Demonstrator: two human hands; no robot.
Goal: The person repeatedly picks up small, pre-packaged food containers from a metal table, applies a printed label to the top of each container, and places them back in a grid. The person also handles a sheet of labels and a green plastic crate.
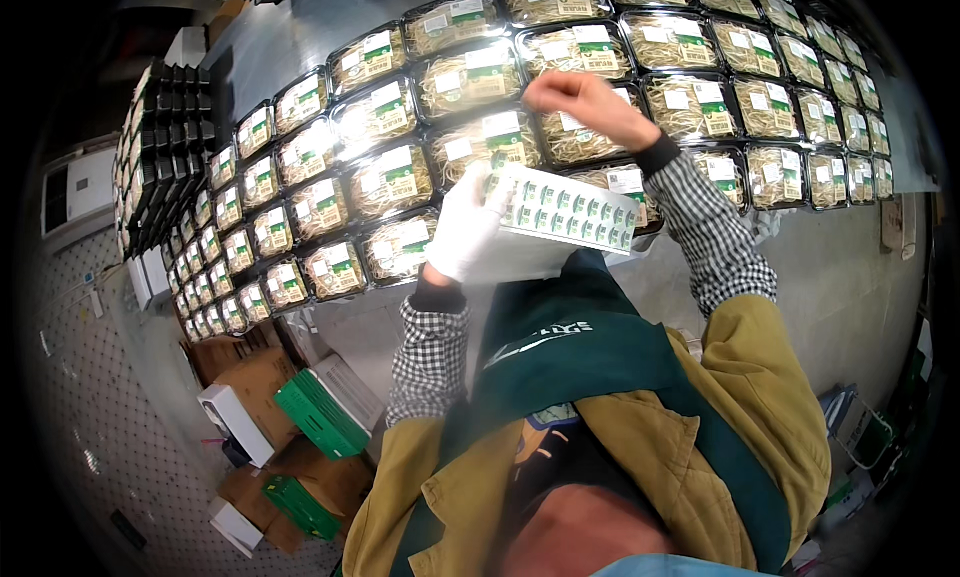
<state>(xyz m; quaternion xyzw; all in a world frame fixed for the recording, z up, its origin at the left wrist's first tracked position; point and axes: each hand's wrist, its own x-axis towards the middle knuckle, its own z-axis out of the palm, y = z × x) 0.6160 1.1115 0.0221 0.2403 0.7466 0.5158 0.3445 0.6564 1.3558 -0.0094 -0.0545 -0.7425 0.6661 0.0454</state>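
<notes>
My left hand (466,224), in a white glove, grips a sheet of small green and white stickers (574,211) by its left end, above the near edge of the packs. My right hand (589,105) is bare and hovers over the packs with its fingers curled. Whether a sticker is between its fingertips cannot be told. Below and around both hands lie rows of black plastic trays under clear film, such as this pack of pale, noodle-like strands (469,81). The packs carry white and green labels.
Tall stacks of black trays (161,153) stand at the left end of the metal table (262,33). Cardboard boxes (259,389) and green-sided boxes (322,414) are on the floor at lower left. A folding metal frame (862,427) stands at the right.
</notes>
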